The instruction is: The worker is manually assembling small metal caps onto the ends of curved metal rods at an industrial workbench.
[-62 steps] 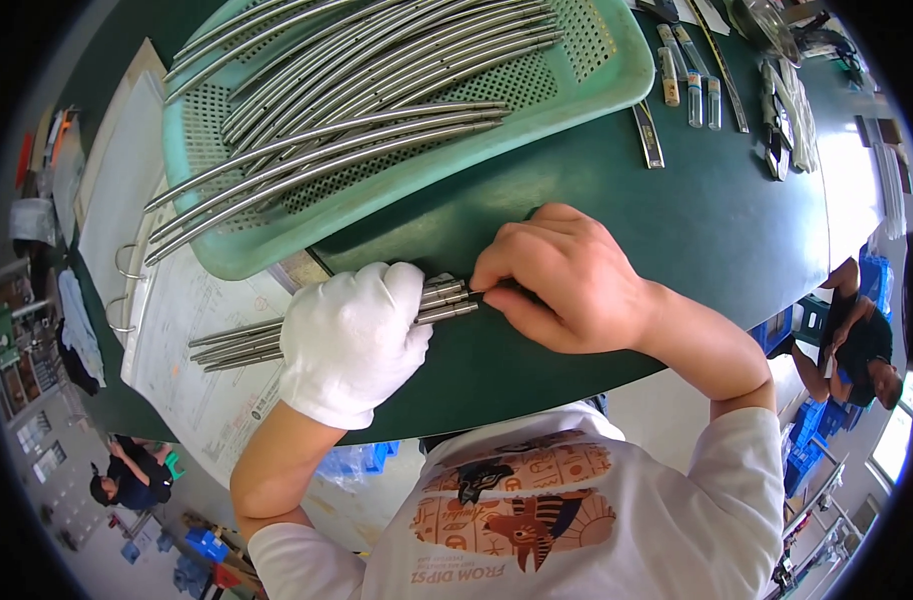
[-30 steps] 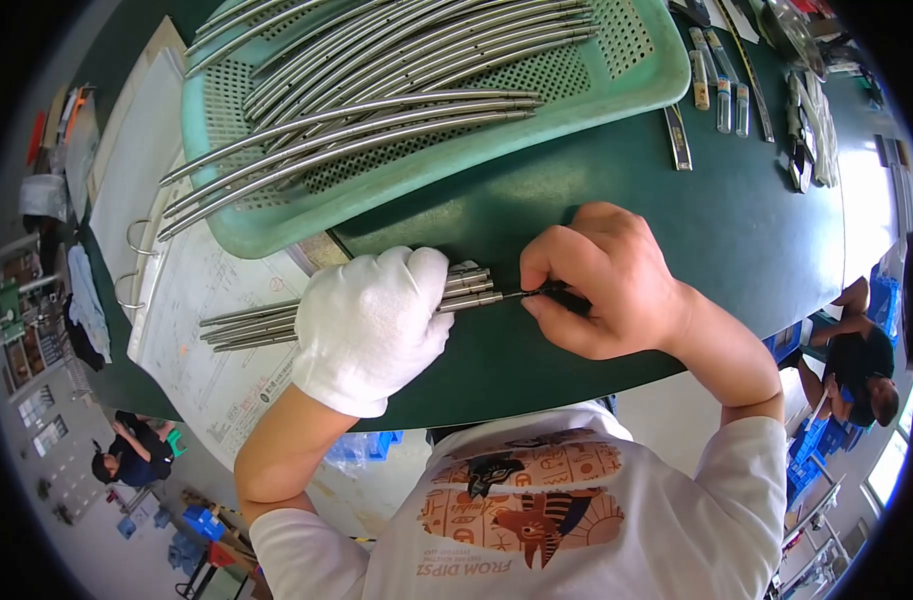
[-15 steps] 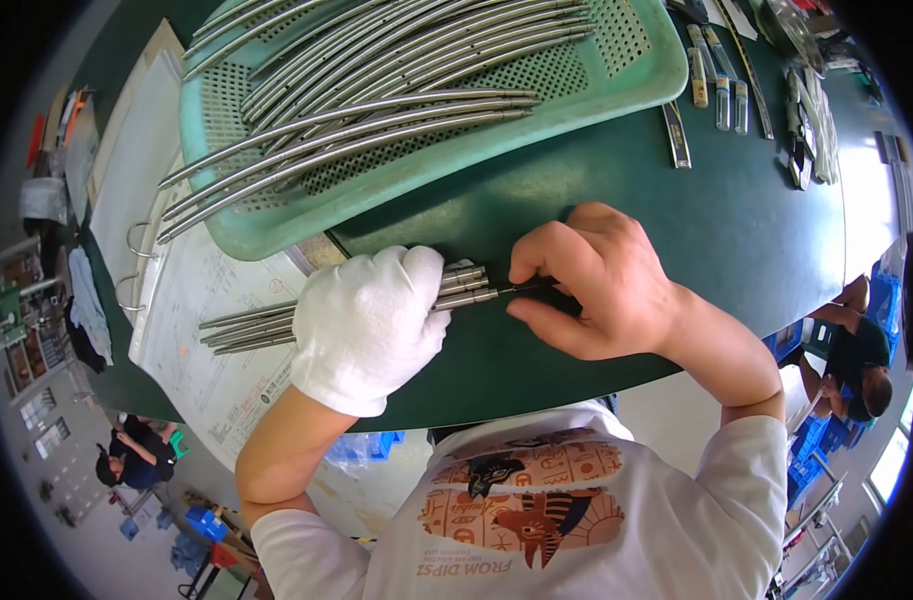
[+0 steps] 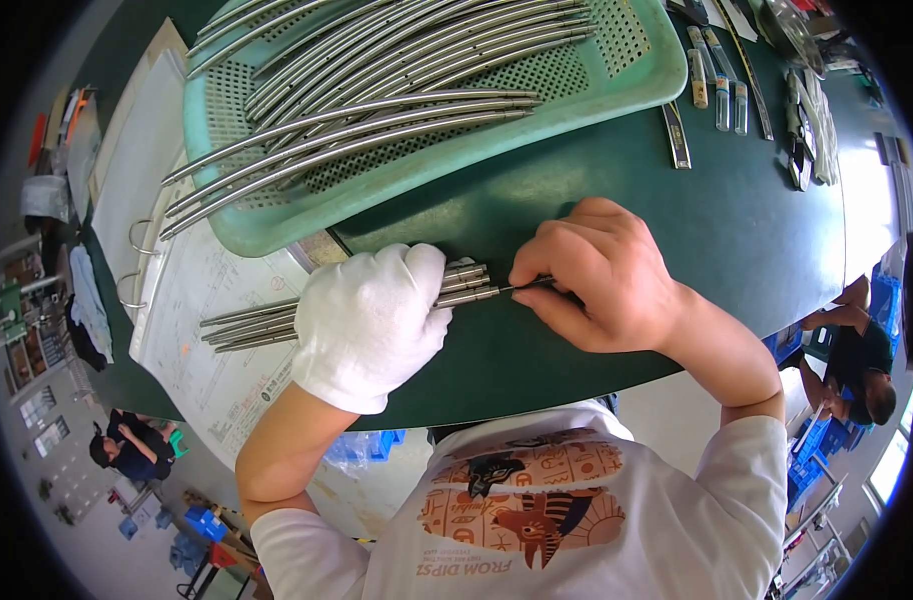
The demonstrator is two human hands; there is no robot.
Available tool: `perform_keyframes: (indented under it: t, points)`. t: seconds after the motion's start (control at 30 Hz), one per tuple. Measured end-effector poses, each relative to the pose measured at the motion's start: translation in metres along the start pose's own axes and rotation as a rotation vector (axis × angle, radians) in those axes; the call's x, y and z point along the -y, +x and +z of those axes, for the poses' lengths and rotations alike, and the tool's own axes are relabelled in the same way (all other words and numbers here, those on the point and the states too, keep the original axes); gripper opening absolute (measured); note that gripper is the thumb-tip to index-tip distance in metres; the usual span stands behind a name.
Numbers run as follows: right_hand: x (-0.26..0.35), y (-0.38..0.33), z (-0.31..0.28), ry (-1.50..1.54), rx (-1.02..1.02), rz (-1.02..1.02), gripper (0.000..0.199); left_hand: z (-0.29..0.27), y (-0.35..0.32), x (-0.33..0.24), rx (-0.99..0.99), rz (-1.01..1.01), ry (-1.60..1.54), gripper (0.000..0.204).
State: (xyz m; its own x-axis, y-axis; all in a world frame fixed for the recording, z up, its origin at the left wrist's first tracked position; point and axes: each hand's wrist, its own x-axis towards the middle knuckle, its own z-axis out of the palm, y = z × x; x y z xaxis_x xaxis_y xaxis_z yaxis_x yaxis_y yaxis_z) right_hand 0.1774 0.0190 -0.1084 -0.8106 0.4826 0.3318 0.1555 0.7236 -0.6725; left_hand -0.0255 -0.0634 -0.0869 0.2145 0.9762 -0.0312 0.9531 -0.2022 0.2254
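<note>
My left hand point(image 4: 370, 325), in a white glove, is wrapped around a bundle of several thin steel tubes point(image 4: 249, 328). Their stepped ends stick out on the right of the fist and their long ends on the left, above the paper. My bare right hand point(image 4: 609, 285) pinches a thin dark pin-like tool point(image 4: 539, 283) between thumb and forefinger. Its fine tip meets the end of one tube; whether it sits inside the bore is too small to tell. The fingers hide most of the tool.
A green perforated plastic basket point(image 4: 457, 168) with many curved steel tubes point(image 4: 407, 75) stands beyond my hands. A ring binder with drawing sheets point(image 4: 232, 375) lies under the tubes at left. Small vials point(image 4: 723, 105), a steel rule point(image 4: 677, 135) and gloves point(image 4: 825, 130) lie at far right.
My right thumb has closed up toward the forefinger on the thin tool. The tube bundle and my left hand have barely shifted.
</note>
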Motion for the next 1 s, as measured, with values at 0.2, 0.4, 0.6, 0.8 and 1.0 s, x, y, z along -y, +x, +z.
perform_keyframes:
  t: [0.2, 0.4, 0.6, 0.8, 1.0]
  points:
    - [-0.005, -0.005, 0.002, -0.164, 0.053, -0.077, 0.020, -0.002, 0.001, 0.000, 0.016, 0.010, 0.017, 0.023]
    - [0.001, 0.003, -0.006, -0.060, -0.026, -0.015, 0.020, -0.005, 0.000, 0.000, 0.039, 0.008, 0.013, 0.023]
    - [-0.014, -0.005, 0.002, -0.100, -0.008, -0.084, 0.019, 0.004, 0.000, 0.002, 0.013, 0.016, 0.019, 0.029]
    - [-0.015, -0.003, -0.001, -0.083, -0.058, -0.153, 0.021, 0.006, -0.005, 0.003, 0.005, 0.000, 0.014, 0.032]
    - [-0.011, 0.003, 0.001, 0.032, -0.120, -0.127, 0.022, 0.005, -0.003, 0.003, -0.030, -0.014, 0.018, 0.030]
